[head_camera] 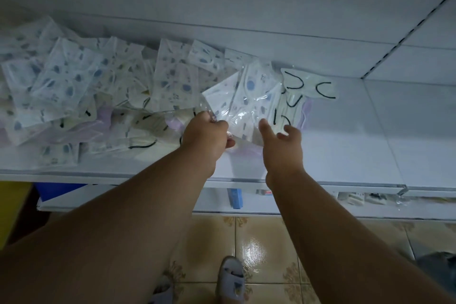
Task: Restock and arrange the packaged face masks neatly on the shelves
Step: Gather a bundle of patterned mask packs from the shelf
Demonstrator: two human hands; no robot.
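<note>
The left hand (207,131) is pinching a printed mask packet (243,103) near the shelf (357,136) front edge, grip clamped on its plastic; the right hand (281,140) is hovering beside it, fingers apart. Arranging seems underway; next, the packet likely needs squaring against the pile (74,91).

1. A clear plastic packet of white masks printed with blue shapes (243,101) lies tilted at the right end of the heap, its near-left corner pinched in the left hand (207,134).
2. A clear packet of cream masks with black ear loops (299,96) lies just beside it, partly beneath.
3. A loose, overlapping heap of similar clear mask packets (81,96) covers the left of the white shelf (357,136).
</note>
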